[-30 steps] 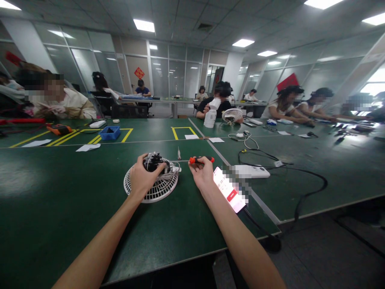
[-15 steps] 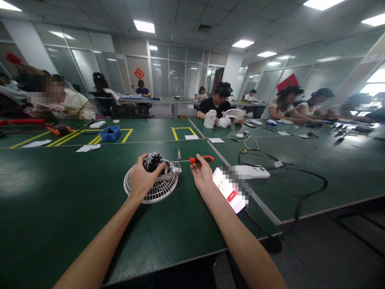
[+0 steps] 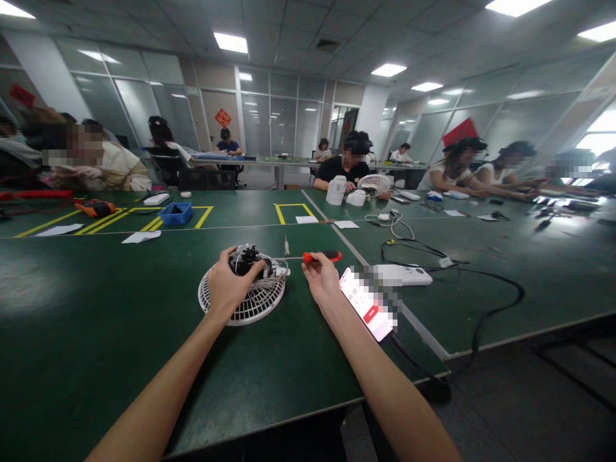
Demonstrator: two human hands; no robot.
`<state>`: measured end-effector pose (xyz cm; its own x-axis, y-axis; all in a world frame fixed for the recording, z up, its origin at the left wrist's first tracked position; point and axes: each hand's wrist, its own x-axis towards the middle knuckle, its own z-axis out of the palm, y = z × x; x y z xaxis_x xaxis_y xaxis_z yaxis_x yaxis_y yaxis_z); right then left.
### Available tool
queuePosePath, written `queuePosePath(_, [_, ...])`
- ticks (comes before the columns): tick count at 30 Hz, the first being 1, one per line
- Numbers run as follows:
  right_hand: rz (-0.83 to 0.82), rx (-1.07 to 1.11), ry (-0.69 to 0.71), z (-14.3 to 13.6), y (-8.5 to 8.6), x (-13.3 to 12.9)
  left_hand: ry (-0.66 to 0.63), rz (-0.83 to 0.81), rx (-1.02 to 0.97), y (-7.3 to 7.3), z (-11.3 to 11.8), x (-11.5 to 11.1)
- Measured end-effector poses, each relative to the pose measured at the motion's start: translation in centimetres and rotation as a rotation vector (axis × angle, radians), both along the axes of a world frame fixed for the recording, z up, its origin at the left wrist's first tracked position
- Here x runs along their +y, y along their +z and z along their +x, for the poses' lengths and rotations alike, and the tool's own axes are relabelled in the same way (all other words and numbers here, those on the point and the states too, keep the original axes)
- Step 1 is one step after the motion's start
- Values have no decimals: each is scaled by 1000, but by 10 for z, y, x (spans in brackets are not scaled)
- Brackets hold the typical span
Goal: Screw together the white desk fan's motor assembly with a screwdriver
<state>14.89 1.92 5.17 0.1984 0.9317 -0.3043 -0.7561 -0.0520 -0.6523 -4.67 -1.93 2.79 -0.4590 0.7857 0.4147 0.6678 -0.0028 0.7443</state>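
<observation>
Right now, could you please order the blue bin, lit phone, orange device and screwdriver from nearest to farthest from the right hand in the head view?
1. Screwdriver, in the right hand.
2. Lit phone, beside the right wrist.
3. Blue bin, left side.
4. Orange device, farther left.

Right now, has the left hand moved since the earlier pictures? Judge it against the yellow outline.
No. The left hand stays in the same place, nearer the wearer and to the left of the yellow outline, around the motor.
</observation>
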Motion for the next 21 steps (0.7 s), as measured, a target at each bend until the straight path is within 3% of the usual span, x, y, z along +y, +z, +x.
queuePosePath(14, [-17,-24,41,0,-4,1,7,4,17,0,0,1])
queuePosePath(21, [-8,63,46,-1,2,-1,9,1,31,0,0,0])
